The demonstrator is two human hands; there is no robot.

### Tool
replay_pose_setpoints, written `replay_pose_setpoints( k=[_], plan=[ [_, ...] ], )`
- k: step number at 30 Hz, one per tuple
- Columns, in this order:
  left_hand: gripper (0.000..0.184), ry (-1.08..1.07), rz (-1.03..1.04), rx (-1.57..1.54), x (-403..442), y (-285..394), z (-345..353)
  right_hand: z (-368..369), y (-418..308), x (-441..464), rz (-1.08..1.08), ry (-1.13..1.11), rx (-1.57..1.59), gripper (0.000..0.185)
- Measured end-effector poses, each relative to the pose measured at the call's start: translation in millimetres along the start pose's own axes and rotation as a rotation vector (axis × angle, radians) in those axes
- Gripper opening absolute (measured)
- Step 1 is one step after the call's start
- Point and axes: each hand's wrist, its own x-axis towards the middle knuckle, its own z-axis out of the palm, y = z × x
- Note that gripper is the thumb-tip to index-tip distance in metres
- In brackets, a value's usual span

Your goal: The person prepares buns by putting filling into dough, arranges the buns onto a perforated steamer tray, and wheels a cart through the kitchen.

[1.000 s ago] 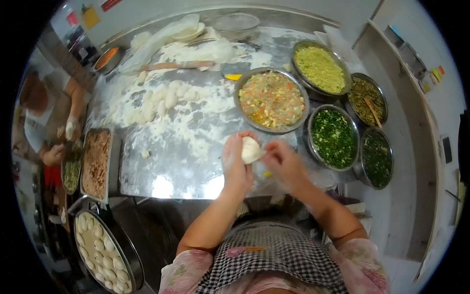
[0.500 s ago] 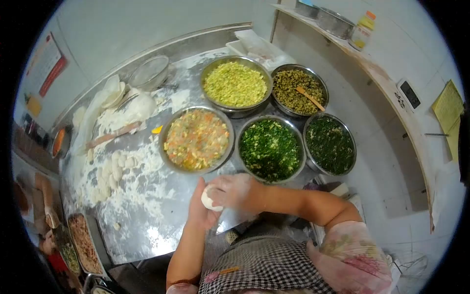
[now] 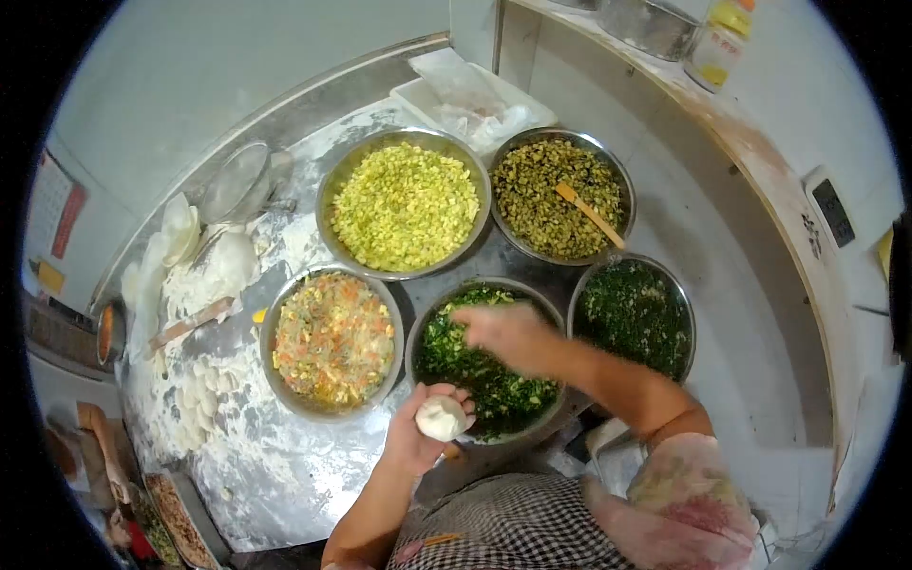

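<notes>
In my left hand (image 3: 415, 437), palm up with the fingers curled around it, rests a rounded white piece of dough (image 3: 441, 418). This hand is at the near left rim of a steel bowl of chopped greens (image 3: 446, 347). My right hand (image 3: 508, 334) reaches over that same bowl, its fingers smeared by motion. Whether it holds anything cannot be made out. To the left is a bowl of mixed filling with orange and yellow bits (image 3: 332, 342). Small dough pieces (image 3: 198, 404) lie on the floured steel table (image 3: 275, 494).
Behind stand bowls of yellow-green filling (image 3: 404, 207) and brownish filling with a wooden spatula (image 3: 591, 217). A darker green bowl (image 3: 635, 318) is at the right. A rolling pin (image 3: 193, 323), a sieve (image 3: 237, 185) and a white tub (image 3: 475, 100) also sit there.
My right hand has left the dough and moved over the greens bowl. My left hand has shifted right, keeping the dough. The view has turned and dipped.
</notes>
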Motion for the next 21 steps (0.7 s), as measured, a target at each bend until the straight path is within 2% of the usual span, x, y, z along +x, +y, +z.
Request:
replay_pose_setpoints(
  k=[1,2,3,5,8,11,14,18,21],
  plan=[
    [0.038,-0.011,0.007,-0.022,2.4,0.7,-2.1,-13.3,26.9,7.8,0.312,0.059,0.284,0.027],
    [0.038,-0.023,0.016,-0.045,5.0,1.5,-3.0,-23.9,52.8,15.3,0.386,0.234,0.254,0.022],
    [0.038,-0.013,0.024,-0.063,4.3,3.5,0.1,-27.6,90.8,21.4,0.413,0.265,0.050,0.023],
    [0.037,0.020,0.058,-0.082,6.9,5.7,-3.3,-35.2,145.2,34.5,0.466,0.424,-0.130,0.023],
    [0.036,0.105,0.133,-0.076,9.2,7.6,-0.6,-50.7,179.6,61.9,0.625,0.527,0.071,0.024],
    [0.036,0.153,0.171,-0.117,11.7,9.7,-3.0,-42.6,213.7,86.1,0.719,0.616,0.133,0.027],
    [0.036,0.219,0.192,-0.097,11.6,12.3,-3.5,-42.0,221.6,106.7,0.818,0.622,-0.055,0.027],
    [0.035,0.226,0.207,-0.088,9.4,15.1,-0.5,-35.1,232.5,116.9,0.853,0.591,-0.134,0.022],
    [0.036,0.194,0.230,-0.086,8.8,16.2,-2.8,-32.6,232.2,111.0,0.748,0.680,-0.137,0.018]
  ],
)
